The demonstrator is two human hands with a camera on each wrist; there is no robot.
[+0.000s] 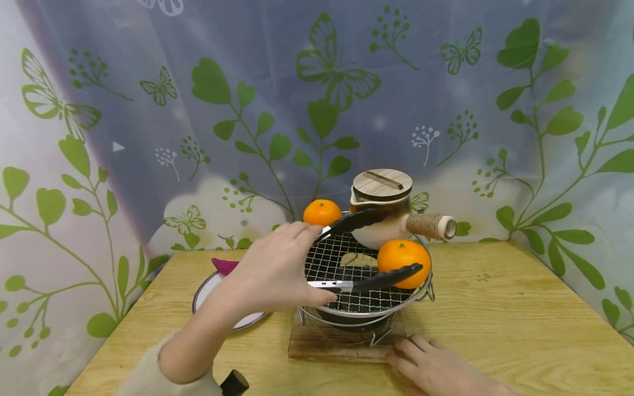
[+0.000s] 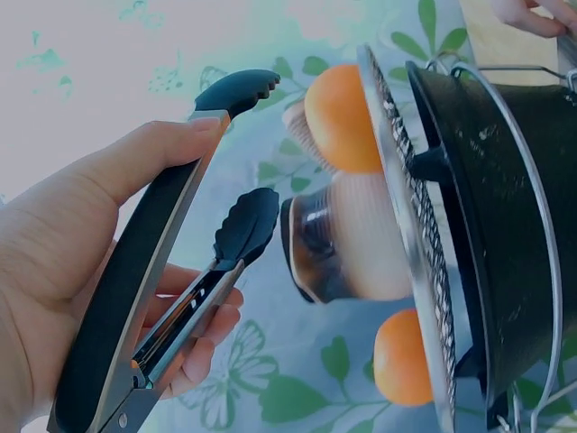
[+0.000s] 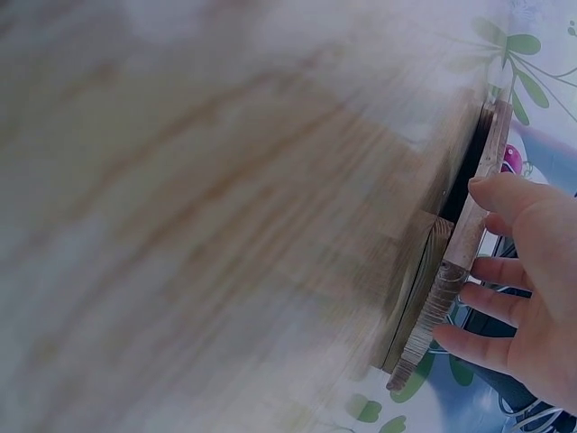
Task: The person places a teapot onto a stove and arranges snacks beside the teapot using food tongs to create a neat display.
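My left hand holds a pair of black-tipped metal tongs, thumb along one arm and fingers on the other. The tongs' arms are spread, with nothing between their tips. In the left wrist view the tongs hover over the wire grate, apart from the oranges. A larger orange sits at the grate's near right, partly covered by one tip in the head view. A smaller orange sits farther back. My right hand touches the near right edge of the wooden board, fingers extended.
On the grate stands a teapot with a wooden lid and rope-wrapped handle. Below is a black round stove in a wire frame, on the board. A plate with a purple item lies left, partly behind my arm. A patterned curtain hangs behind.
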